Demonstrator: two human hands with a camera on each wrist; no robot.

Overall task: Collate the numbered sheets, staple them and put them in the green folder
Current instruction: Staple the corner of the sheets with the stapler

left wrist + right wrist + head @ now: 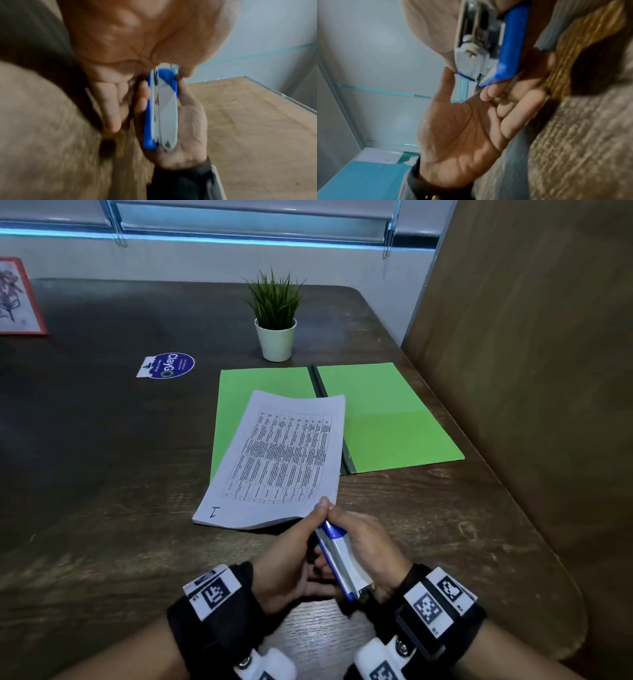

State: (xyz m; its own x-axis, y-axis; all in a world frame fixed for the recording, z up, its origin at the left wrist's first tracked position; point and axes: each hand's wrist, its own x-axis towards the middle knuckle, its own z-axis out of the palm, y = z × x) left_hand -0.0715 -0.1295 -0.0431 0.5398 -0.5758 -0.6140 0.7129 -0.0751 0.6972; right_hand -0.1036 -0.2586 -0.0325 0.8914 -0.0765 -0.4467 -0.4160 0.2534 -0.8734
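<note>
A stack of printed sheets (281,460), its top page marked "1", lies slantwise with its far part on the left flap of the open green folder (387,412). At the stack's near right corner both hands hold a blue and white stapler (342,559). My right hand (366,546) grips its body from the right, as the left wrist view shows for the stapler (163,108) and that hand (190,128). My left hand (291,553) pinches the stapler's front end (488,40), thumb on top and fingers (494,92) beneath. Whether the paper corner sits in the stapler's mouth is hidden.
A small potted plant (275,337) stands behind the folder. A round blue sticker (168,365) is on the dark wooden table (102,474), and a red-framed picture (17,299) lies at the far left. A wooden partition (531,371) runs along the table's right side.
</note>
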